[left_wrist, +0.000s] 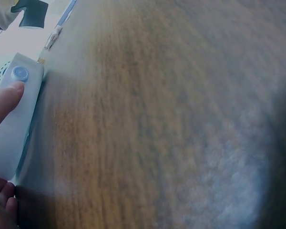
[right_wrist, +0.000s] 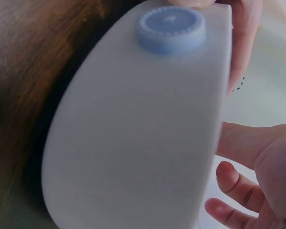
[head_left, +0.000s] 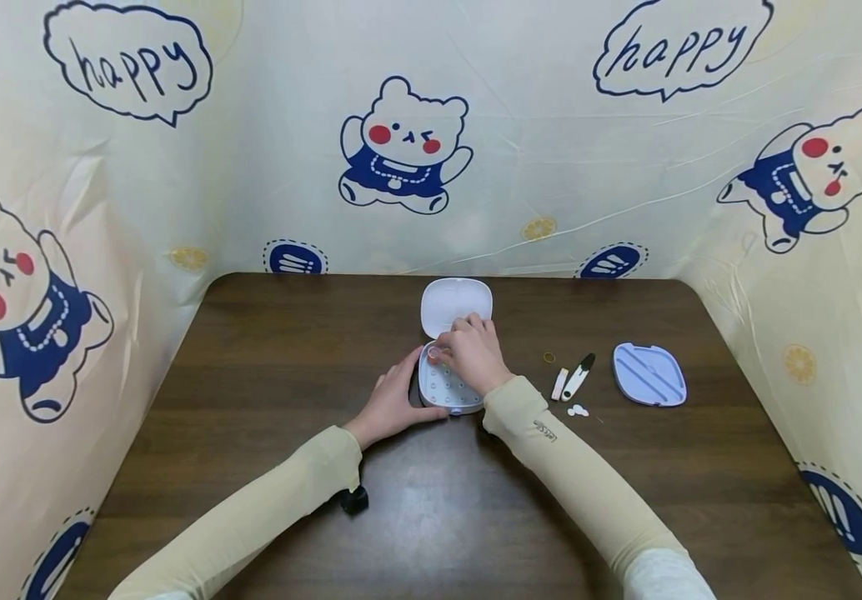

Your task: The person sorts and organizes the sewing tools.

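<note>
Directly under right hand (head_left: 473,354), white case (head_left: 448,392), left hand (head_left: 392,403) gripping.

Open white case (head_left: 442,390) on dark wooden table (head_left: 266,358), its lid (head_left: 449,302) raised at the far side. Left hand (head_left: 393,404) holds the case's left side, thumb along the front. Right hand (head_left: 474,354) reaches into the far-left part (fingertips too small to read). Well to the right: black-and-white tool (head_left: 578,379), blue panel (head_left: 649,375).
</note>
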Demonstrator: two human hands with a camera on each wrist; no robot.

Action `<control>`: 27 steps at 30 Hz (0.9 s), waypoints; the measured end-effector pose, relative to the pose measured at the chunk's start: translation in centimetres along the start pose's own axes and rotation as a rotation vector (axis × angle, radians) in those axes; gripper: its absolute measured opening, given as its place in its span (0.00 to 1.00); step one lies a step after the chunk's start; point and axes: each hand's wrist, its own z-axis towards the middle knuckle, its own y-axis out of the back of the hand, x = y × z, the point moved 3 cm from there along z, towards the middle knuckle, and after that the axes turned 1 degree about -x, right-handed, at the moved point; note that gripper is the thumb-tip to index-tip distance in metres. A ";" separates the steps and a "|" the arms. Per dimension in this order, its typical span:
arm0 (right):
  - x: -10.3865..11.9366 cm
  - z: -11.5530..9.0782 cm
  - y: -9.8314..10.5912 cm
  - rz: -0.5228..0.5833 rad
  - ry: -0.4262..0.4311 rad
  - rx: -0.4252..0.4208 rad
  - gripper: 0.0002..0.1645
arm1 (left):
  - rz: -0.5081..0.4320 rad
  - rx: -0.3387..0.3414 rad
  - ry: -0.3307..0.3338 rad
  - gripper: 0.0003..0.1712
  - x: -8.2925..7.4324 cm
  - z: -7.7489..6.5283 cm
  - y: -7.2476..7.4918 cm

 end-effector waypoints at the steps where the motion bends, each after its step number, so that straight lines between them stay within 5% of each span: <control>1: 0.0 0.0 -0.1 -0.001 -0.003 0.001 0.10 | -0.001 0.002 0.003 0.69 0.0 0.0 0.0; 27: -0.1 0.1 -0.4 -0.042 -0.011 0.046 0.14 | 0.002 0.008 0.013 0.70 0.1 0.0 0.0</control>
